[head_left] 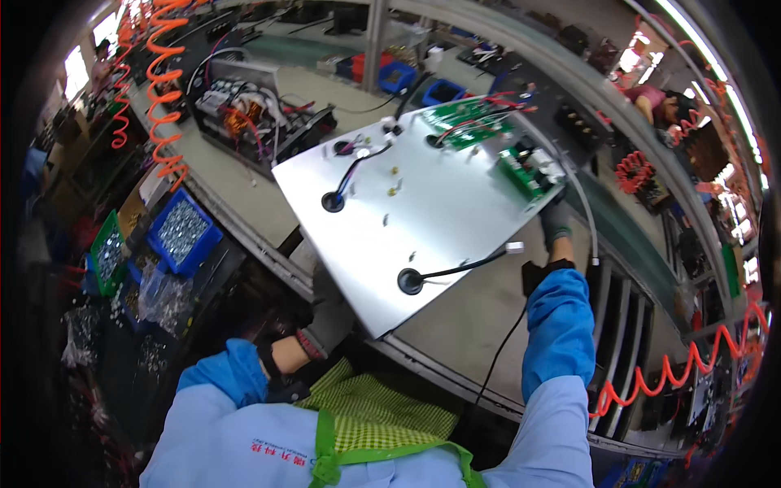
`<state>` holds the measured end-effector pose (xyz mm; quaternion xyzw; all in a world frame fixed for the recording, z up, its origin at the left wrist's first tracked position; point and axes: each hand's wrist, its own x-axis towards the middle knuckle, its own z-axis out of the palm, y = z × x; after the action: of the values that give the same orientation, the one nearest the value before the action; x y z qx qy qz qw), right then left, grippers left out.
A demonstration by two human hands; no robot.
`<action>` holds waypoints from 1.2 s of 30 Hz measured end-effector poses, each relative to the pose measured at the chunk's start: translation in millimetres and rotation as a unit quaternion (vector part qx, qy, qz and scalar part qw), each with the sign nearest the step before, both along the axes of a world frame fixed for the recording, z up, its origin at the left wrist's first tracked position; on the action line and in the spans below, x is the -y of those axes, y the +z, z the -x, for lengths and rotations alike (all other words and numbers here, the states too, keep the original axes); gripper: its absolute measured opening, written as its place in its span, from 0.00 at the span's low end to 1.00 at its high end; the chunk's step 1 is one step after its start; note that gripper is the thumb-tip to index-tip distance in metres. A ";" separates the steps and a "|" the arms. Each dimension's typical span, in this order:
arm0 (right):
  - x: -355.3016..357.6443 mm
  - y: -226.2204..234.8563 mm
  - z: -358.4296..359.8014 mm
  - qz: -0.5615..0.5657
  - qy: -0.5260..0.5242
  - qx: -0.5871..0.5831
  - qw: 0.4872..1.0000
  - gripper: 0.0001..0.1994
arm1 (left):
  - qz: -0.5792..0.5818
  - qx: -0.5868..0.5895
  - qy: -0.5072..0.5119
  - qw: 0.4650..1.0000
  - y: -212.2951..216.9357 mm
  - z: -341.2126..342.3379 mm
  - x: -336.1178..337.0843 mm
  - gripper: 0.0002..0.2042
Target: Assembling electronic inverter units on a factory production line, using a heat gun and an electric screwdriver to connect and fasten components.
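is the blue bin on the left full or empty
Full, or close to it: the blue bin is heaped nearly to its rim with small silvery metal parts, likely screws. The parts are too small to identify for certain.

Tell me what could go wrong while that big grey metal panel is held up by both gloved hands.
The large grey metal panel is gripped only at its edges by the left hand and right hand, so it might slip. Loose black cables could snag. The green circuit boards could knock the bench.
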<state>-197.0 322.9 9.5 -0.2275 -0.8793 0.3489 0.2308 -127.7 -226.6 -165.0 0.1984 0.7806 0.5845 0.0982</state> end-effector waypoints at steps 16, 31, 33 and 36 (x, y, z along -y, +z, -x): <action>199.5 -20.1 -332.0 0.150 -0.201 -0.132 0.959 0.28 | 0.177 -0.146 -0.238 0.944 118.0 201.1 -54.5 0.15; 152.6 -41.2 -211.6 -0.314 0.142 0.346 0.872 0.20 | 0.280 -0.215 -0.270 0.896 275.6 71.0 45.2 0.24; 144.2 -47.2 -215.5 -0.316 0.153 0.322 0.879 0.17 | 0.237 -0.171 -0.346 0.892 363.9 45.7 56.7 0.16; 141.7 -44.9 -228.3 -0.352 0.071 0.131 0.924 0.15 | 0.253 -0.450 -0.342 0.785 468.9 55.0 36.2 0.12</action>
<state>31.3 181.2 -35.3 -0.1122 -0.9818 0.0000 0.1534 -182.7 -262.8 303.9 0.6609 0.7372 0.1386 -0.0245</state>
